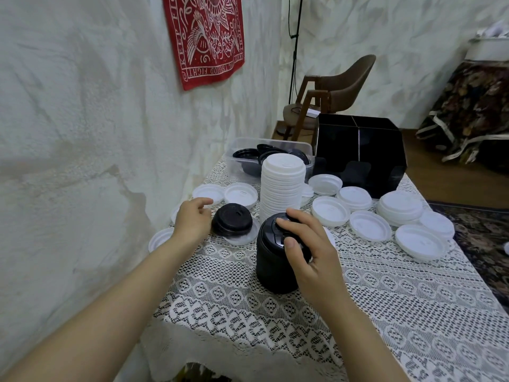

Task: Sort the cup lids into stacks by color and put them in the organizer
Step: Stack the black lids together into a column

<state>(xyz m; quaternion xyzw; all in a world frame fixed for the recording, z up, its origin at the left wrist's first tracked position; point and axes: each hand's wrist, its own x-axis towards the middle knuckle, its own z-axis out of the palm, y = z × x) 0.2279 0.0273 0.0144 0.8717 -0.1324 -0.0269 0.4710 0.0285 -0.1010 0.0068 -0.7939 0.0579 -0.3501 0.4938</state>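
A tall black stack of lids (271, 260) stands at the centre of the frame on the lace tabletop (413, 299). The right hand (311, 252) grips its top, fingers (283, 222) and thumb curled over it. Just left, a small black stack (232, 217) sits on a white lid. The left hand (192, 220) is against its side, loosely curled; I cannot tell whether it holds it. Behind rises a white stack (282, 183). Loose white lids (370, 228) spread to the right. The black organizer (358, 150) and a clear tub (242, 143) of black lids sit at upper centre.
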